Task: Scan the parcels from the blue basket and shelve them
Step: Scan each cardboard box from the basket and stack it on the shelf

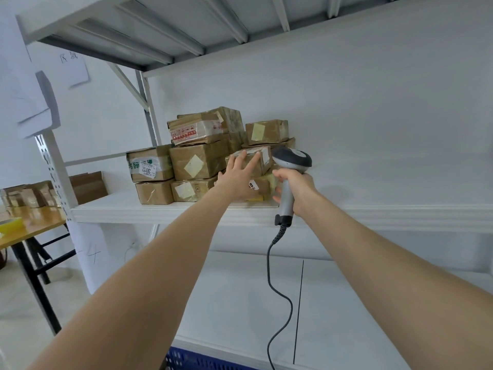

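The blue basket (197, 360) showed only as a corner below and nearer than both hands; the parcel (262, 166) being shelved was already up on the shelf (120, 209), resting on a lower box.

To finish this step well, we judged we should push the parcel squarely back until it sat snug against the stack and keep its label facing out. We should also hold the scanner (292, 158) clear, so its cable (277, 289) did not snag on the shelf edge.

Our left hand (241, 180) lay open, fingers straight and spread, pressing on the near face of the small brown parcel rather than curling round it. Our right hand (296, 188), just right of it, gripped the scanner's handle firmly, with the scanner's head rising beside the parcel.

Beyond and left of the left hand stood the stack of taped boxes (197, 161). Far off to the left, a counter (32, 225) carried more boxes.
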